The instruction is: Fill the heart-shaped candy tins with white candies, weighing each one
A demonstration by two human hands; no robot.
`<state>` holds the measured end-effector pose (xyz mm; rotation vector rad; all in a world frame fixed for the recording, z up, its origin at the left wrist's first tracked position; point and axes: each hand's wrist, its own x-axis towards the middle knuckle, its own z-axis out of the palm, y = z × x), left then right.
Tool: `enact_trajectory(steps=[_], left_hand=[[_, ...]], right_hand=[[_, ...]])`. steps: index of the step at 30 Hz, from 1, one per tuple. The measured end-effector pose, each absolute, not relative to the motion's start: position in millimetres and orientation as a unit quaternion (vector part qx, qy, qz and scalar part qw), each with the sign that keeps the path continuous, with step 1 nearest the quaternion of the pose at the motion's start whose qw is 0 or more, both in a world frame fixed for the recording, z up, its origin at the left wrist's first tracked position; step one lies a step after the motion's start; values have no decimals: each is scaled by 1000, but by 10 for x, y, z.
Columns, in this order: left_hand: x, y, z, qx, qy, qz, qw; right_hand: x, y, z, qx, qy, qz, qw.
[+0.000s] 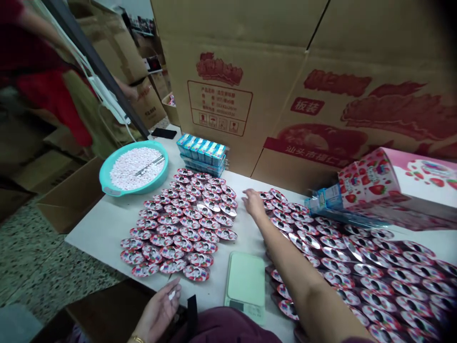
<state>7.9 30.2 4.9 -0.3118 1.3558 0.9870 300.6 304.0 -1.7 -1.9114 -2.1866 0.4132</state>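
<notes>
My left hand (160,309) is at the front edge of the table, palm up. Its fingers curl around a few small white pieces (172,295). My right hand (253,202) reaches across to the far side, with fingertips apart and nothing visible between them. It hovers by the gap between two groups of small oval-topped packs. The left group (189,224) stands in rows, red, pink and white on top with dark holes in the middle. My right forearm passes over part of the right group (335,267).
A turquoise basin (103,183) of small white pieces, with metal tweezers (150,164) on top, stands at the left. A pale green scale (246,276) lies near me. Blue packs (202,155), a strawberry-printed box (421,183) and large cartons (250,109) line the back. A person (43,81) stands left.
</notes>
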Motion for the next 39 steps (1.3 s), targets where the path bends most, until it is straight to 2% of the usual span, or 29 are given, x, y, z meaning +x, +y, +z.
enact_trajectory(steps=[3,7,13,17,22,28,33,39], left_hand=[[35,240,85,-134,600,435,658],[158,187,232,-127,590,452,657],[461,2,481,-112,518,498,686],[687,-182,478,-107,490,507,702],[1130,-238,470,-96,440,500,739],[1516,-308,483,-87,390,451,798],[1441,-522,418,-95,417,406,807],[1171,-722,406,-84,405,366,834]], right_hand=[[3391,2771,-11,-707,-703,49,55],[3651,2599,5,-664,-747,-12,-15],[3462,1933,410,-542,-840,-28,8],[3350,1139,531,-442,-897,20,-1],[3337,598,392,-400,-914,69,-18],[3071,24,493,-369,-898,216,105],[2754,-326,470,-320,-895,303,72],[2574,-489,396,-355,-861,362,51]])
